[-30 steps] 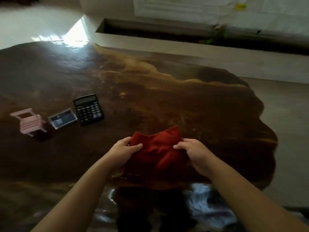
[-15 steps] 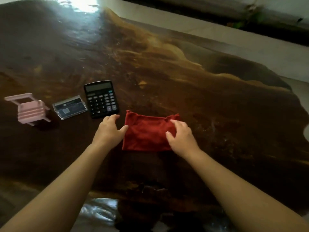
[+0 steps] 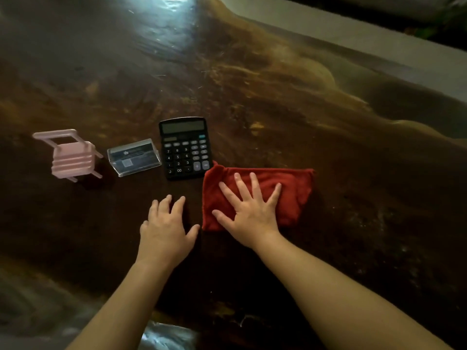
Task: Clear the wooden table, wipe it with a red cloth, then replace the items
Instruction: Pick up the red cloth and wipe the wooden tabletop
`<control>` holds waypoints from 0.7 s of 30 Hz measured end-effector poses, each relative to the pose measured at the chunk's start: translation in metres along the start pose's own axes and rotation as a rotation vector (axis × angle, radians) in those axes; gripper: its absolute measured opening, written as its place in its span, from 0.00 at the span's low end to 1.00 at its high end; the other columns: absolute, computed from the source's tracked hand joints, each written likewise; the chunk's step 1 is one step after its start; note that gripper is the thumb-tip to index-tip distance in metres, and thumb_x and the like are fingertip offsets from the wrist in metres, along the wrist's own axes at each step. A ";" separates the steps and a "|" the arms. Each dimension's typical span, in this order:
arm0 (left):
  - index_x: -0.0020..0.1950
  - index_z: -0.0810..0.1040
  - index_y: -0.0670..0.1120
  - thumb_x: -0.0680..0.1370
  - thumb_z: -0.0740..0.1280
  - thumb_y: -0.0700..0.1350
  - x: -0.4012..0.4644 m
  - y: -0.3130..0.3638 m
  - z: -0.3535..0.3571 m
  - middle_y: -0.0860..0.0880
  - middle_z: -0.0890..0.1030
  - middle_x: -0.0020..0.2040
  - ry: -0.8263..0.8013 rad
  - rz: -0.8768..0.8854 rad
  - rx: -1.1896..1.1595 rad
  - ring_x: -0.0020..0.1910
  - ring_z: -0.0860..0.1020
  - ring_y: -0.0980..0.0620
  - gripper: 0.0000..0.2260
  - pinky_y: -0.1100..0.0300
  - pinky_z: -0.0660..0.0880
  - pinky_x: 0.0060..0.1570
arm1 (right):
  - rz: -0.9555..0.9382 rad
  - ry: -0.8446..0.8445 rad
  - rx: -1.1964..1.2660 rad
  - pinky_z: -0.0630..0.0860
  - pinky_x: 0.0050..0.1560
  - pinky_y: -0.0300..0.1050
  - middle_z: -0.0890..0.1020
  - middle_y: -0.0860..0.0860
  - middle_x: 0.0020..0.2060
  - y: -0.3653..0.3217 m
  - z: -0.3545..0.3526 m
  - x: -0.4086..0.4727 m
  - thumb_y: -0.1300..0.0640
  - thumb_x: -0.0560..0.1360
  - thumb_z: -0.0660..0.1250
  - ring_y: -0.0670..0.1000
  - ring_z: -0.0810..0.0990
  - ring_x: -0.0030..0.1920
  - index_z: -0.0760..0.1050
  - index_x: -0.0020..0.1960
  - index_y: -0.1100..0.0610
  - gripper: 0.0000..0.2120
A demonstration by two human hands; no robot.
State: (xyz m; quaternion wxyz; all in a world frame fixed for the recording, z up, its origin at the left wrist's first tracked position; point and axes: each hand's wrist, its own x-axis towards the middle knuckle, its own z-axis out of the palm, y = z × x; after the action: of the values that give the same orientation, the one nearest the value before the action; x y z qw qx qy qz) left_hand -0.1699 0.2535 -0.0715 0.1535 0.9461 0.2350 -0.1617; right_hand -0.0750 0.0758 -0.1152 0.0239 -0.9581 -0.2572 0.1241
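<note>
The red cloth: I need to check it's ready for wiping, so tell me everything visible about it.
The red cloth looks like soft terry fabric, folded into a rough rectangle with rumpled edges. It lies flat on the wooden table, its left corner at the calculator. The right hand presses on it, fingers spread; the left hand rests beside it.

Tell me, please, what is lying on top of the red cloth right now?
The right hand lies flat on the red cloth, fingers spread. Nothing else sits on it. The left hand rests beside it on the wooden table. Whatever the cloth covers is hidden.

Dim, soft picture; window glare on the wooden table (image 3: 177, 11) at top; edges blurred and bowed.
</note>
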 end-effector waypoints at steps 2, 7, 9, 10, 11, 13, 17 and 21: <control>0.81 0.56 0.54 0.75 0.67 0.63 0.001 0.000 -0.003 0.46 0.57 0.81 0.009 0.012 -0.003 0.80 0.53 0.43 0.38 0.40 0.65 0.71 | -0.079 0.025 -0.006 0.33 0.68 0.78 0.54 0.47 0.82 0.008 -0.006 0.024 0.24 0.75 0.39 0.57 0.44 0.81 0.50 0.79 0.34 0.35; 0.80 0.57 0.54 0.75 0.68 0.63 0.008 0.006 -0.009 0.46 0.59 0.81 0.030 0.048 0.017 0.80 0.54 0.43 0.38 0.40 0.63 0.72 | -0.098 0.042 0.043 0.28 0.72 0.65 0.54 0.47 0.82 0.032 -0.016 0.059 0.27 0.77 0.42 0.52 0.44 0.81 0.50 0.79 0.34 0.32; 0.80 0.58 0.55 0.74 0.68 0.63 0.010 0.014 -0.009 0.46 0.59 0.80 0.020 0.055 0.025 0.79 0.54 0.43 0.38 0.39 0.64 0.72 | -0.045 0.053 0.076 0.28 0.73 0.63 0.53 0.47 0.82 0.041 -0.017 0.060 0.27 0.77 0.42 0.52 0.44 0.81 0.50 0.79 0.34 0.32; 0.80 0.58 0.55 0.74 0.68 0.63 0.011 0.019 -0.009 0.46 0.59 0.80 0.014 0.061 0.026 0.79 0.54 0.43 0.38 0.39 0.64 0.72 | -0.012 0.062 0.090 0.28 0.73 0.61 0.53 0.47 0.82 0.047 -0.016 0.058 0.28 0.77 0.42 0.52 0.45 0.81 0.51 0.79 0.34 0.31; 0.80 0.58 0.55 0.74 0.68 0.63 0.011 0.024 -0.007 0.46 0.60 0.80 0.009 0.070 0.030 0.79 0.54 0.43 0.38 0.39 0.64 0.72 | 0.021 0.071 0.100 0.28 0.73 0.61 0.53 0.47 0.82 0.055 -0.016 0.054 0.28 0.77 0.42 0.52 0.45 0.81 0.51 0.79 0.34 0.31; 0.80 0.58 0.55 0.74 0.69 0.63 0.010 0.038 -0.004 0.46 0.60 0.80 -0.003 0.104 0.042 0.79 0.54 0.42 0.38 0.38 0.64 0.71 | 0.090 0.086 0.114 0.28 0.73 0.59 0.53 0.48 0.82 0.079 -0.014 0.042 0.28 0.78 0.42 0.53 0.45 0.81 0.50 0.79 0.34 0.31; 0.80 0.59 0.55 0.74 0.69 0.63 0.008 0.074 0.004 0.46 0.61 0.80 -0.026 0.164 0.083 0.79 0.55 0.42 0.38 0.37 0.64 0.71 | 0.236 0.091 0.133 0.31 0.74 0.59 0.52 0.47 0.82 0.146 -0.012 0.006 0.27 0.77 0.41 0.52 0.44 0.81 0.50 0.79 0.33 0.32; 0.80 0.59 0.55 0.74 0.68 0.64 0.006 0.120 0.017 0.46 0.61 0.80 -0.043 0.257 0.120 0.79 0.54 0.42 0.38 0.37 0.64 0.71 | 0.413 0.105 0.132 0.35 0.76 0.59 0.53 0.46 0.82 0.234 -0.011 -0.049 0.26 0.76 0.41 0.52 0.46 0.81 0.49 0.78 0.32 0.32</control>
State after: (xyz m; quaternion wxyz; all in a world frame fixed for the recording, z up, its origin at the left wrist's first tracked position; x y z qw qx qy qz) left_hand -0.1098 0.1488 -0.0637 0.1209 0.9722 0.0984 -0.1750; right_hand 0.0004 -0.1509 -0.1190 0.0737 -0.9919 -0.0453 0.0931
